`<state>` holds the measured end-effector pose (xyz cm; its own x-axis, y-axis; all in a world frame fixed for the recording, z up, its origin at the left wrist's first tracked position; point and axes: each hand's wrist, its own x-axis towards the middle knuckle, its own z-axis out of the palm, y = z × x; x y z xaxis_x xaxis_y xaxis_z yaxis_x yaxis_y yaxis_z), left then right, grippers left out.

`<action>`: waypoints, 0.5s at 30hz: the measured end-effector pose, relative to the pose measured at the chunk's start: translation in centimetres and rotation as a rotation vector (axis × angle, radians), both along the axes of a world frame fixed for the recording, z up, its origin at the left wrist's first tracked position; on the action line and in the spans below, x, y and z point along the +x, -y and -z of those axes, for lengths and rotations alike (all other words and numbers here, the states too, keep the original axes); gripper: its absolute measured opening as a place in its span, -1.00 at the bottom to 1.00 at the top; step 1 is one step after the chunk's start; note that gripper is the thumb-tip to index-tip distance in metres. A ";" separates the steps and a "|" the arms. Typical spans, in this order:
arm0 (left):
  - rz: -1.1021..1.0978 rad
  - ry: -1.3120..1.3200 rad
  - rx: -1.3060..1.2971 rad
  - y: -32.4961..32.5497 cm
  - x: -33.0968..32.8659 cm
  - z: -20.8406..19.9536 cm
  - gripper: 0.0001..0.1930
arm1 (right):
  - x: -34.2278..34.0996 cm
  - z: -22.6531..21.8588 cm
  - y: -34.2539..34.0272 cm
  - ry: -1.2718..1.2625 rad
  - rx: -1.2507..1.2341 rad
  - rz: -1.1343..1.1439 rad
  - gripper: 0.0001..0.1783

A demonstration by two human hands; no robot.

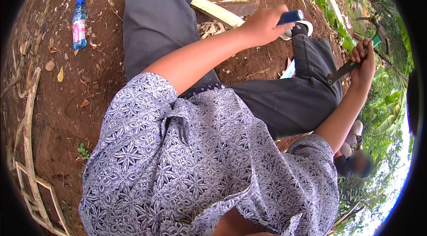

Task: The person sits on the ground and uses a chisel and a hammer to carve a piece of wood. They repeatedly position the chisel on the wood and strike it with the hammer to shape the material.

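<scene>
Two hands are at work over red soil [66,98], both of them closed around tools. The left hand [263,26], at about one o'clock in the head view, is wrapped around a dark blue handle [291,16], whose far end is hidden beside a white shoe [306,27], so I cannot tell what kind of tip it carries or what it rests on. The right hand [364,63], out at three o'clock, grips a hammer [342,72] by its dark and green shaft, with the metal head lifted up toward two o'clock, well apart from the blue handle. Judging by this, the step in hand is a raised swing with the blue-handled tool held in place near the foot. A blow from here would call for the left hand to keep the handle steady and its fingers below the struck end, and for the hammer to travel toward eleven o'clock from where it hangs, clear of the knee in dark grey trousers [293,98] between the hands. A pale split stick [215,10] and a wooden plank [233,1] lie just beyond the left wrist at twelve o'clock. A plastic bottle [79,24] lies at ten o'clock.
</scene>
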<state>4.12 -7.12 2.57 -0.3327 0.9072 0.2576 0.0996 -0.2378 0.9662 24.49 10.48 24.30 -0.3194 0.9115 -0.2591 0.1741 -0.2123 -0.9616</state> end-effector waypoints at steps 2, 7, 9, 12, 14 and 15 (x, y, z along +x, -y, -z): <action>0.090 -0.229 0.126 -0.6 2.5 1.0 -0.75 | -0.9 0.9 0.2 -0.010 -0.008 -0.005 -0.73; 0.137 -0.437 0.091 2.9 5.2 1.9 -0.84 | 0.4 1.3 1.4 0.042 -0.058 -0.008 -0.74; -0.050 -0.204 0.094 1.0 2.0 -0.2 -0.84 | -0.5 1.3 1.2 0.110 0.008 0.008 -0.72; -0.255 0.151 0.000 0.2 -3.8 -1.3 -0.68 | -1.0 0.9 1.9 0.141 0.016 -0.027 -0.71; -0.448 0.305 0.041 -1.0 -7.0 1.7 -0.71 | -1.2 0.4 2.1 0.135 -0.003 -0.093 -0.71; -0.525 0.393 0.032 -1.1 -7.9 3.1 -0.77 | -1.5 0.4 2.6 0.151 -0.002 -0.084 -0.72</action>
<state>-3.81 -6.01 -0.55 -0.8038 0.5927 0.0508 -0.1486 -0.2827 0.9476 22.95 7.91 23.89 -0.3521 0.8824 -0.3119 0.3340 -0.1929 -0.9226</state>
